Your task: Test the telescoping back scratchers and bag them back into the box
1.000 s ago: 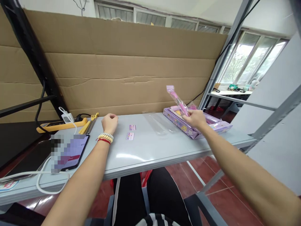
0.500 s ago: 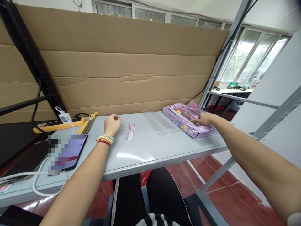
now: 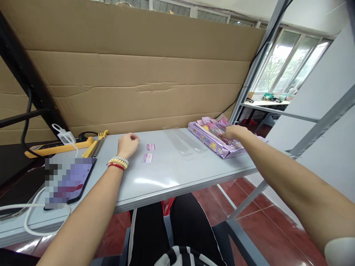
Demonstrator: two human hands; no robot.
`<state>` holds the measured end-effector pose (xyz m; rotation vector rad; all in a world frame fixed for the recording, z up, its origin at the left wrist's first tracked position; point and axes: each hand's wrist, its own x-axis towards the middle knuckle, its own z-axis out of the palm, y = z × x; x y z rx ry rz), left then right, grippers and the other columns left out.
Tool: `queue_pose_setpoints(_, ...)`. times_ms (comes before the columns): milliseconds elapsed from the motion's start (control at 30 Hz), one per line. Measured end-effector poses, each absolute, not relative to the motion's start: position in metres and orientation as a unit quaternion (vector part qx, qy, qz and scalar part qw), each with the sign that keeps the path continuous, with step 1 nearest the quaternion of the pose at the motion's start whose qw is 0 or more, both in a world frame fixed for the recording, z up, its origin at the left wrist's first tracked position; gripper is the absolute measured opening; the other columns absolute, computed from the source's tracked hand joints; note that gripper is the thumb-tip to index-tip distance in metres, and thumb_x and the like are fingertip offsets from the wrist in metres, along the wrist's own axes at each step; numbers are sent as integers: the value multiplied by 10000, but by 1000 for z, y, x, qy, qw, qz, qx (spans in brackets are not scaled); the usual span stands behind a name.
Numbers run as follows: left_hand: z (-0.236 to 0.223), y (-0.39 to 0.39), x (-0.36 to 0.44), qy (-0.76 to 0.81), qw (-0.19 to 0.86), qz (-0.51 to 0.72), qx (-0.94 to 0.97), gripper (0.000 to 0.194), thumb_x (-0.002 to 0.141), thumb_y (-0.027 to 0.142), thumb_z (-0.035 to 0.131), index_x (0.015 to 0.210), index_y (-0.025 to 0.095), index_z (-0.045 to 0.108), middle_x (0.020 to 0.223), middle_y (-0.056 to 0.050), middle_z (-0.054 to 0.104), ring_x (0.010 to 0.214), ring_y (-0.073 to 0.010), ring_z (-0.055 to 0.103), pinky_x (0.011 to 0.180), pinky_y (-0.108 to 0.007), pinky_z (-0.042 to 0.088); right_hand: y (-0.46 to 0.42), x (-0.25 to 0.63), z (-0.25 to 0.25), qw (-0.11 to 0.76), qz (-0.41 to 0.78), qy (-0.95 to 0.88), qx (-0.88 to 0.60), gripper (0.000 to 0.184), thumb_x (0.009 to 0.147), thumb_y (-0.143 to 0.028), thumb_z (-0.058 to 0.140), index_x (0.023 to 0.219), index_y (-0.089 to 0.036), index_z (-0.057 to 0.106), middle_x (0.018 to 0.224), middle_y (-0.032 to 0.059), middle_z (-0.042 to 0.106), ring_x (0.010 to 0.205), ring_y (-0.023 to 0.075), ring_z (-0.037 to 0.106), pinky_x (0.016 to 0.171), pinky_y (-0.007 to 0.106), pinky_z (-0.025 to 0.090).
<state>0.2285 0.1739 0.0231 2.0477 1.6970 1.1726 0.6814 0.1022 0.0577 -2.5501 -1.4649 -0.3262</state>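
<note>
My right hand (image 3: pixel 234 132) reaches into a shallow purple printed box (image 3: pixel 206 140) at the right of the table. Its fingertips are among clear plastic packets with pink contents (image 3: pixel 216 127), and what they touch is hidden. My left hand (image 3: pixel 128 145) rests on the tabletop with its fingers curled in, and nothing shows in them. To the right of it lie two small purple printed cards, the farther card (image 3: pixel 150 147) and the nearer card (image 3: pixel 147 158). A clear plastic sleeve (image 3: pixel 180 142) lies flat between the cards and the box.
At left lie a phone (image 3: pixel 74 181) with a white cable (image 3: pixel 26 221), a yellow power strip (image 3: pixel 59 147) with a white charger (image 3: pixel 66 136), and yellow-handled tools (image 3: pixel 93 146). A cardboard panel (image 3: pixel 144 74) stands behind the table. A grey metal post (image 3: pixel 251 79) rises at right.
The view has turned slightly, so the table things sit farther left and a little higher. My right hand stays in the box, and my left hand stays curled on the table.
</note>
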Motion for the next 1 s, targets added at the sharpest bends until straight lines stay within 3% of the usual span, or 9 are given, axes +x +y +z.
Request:
queue_pose_setpoints(67, 22, 175, 228, 579, 116, 395, 704, 115, 690, 206, 533, 720, 178, 640, 794, -70, 697, 795, -213, 619, 765, -297, 442, 107, 655, 71, 15, -107, -477, -872, 462, 685, -505, 646, 948, -130, 707, 1017, 217, 648, 1011, 359, 595, 814, 474, 456)
queue_pose_setpoints(167, 20, 176, 227, 579, 120, 384, 710, 118, 691, 205, 528, 722, 178, 639, 807, -72, 698, 807, -215, 619, 770, -296, 439, 116, 612, 84, 36, -135, -511, -848, 410, 729, -437, 583, 966, -124, 703, 1022, 206, 657, 989, 332, 610, 808, 429, 466)
queue_pose_setpoints(267, 18, 177, 226, 579, 131, 370, 715, 125, 692, 216, 528, 729, 180, 642, 810, -68, 699, 811, -215, 618, 783, -296, 435, 125, 574, 87, 140, -135, -547, -814, 338, 732, -387, 550, 872, -126, 712, 933, 194, 679, 911, 315, 630, 752, 393, 476)
queue_pose_setpoints(433, 15, 177, 225, 574, 136, 347, 729, 138, 697, 226, 529, 739, 180, 652, 806, -63, 701, 809, -212, 616, 773, -288, 438, 139, 530, 72, 381, -78, -538, -748, 228, 730, -314, 498, 700, -176, 676, 769, 110, 690, 766, 229, 620, 702, 313, 458)
queue_pose_setpoints(567, 14, 177, 224, 572, 133, 321, 743, 160, 711, 233, 540, 782, 173, 670, 838, -79, 707, 830, -219, 621, 797, -289, 439, 148, 512, 49, 481, -65, -517, -705, 229, 731, -309, 479, 599, -180, 615, 664, 83, 664, 651, 189, 568, 666, 289, 428)
queue_pose_setpoints(767, 11, 175, 229, 556, 118, 266, 778, 246, 813, 232, 439, 850, 174, 674, 926, -83, 711, 906, -216, 618, 828, -291, 437, 147, 514, 25, 496, -7, -543, -678, 237, 704, -351, 519, 555, -176, 575, 593, 45, 617, 599, 163, 517, 633, 281, 376)
queue_pose_setpoints(1000, 12, 165, 249, 583, 47, 173, 793, 388, 908, 325, 274, 908, 179, 633, 972, -137, 689, 912, -265, 623, 742, -352, 433, 136, 524, 23, 503, 32, -530, -682, 234, 669, -354, 555, 524, -170, 564, 519, 16, 545, 564, 149, 466, 615, 290, 343)
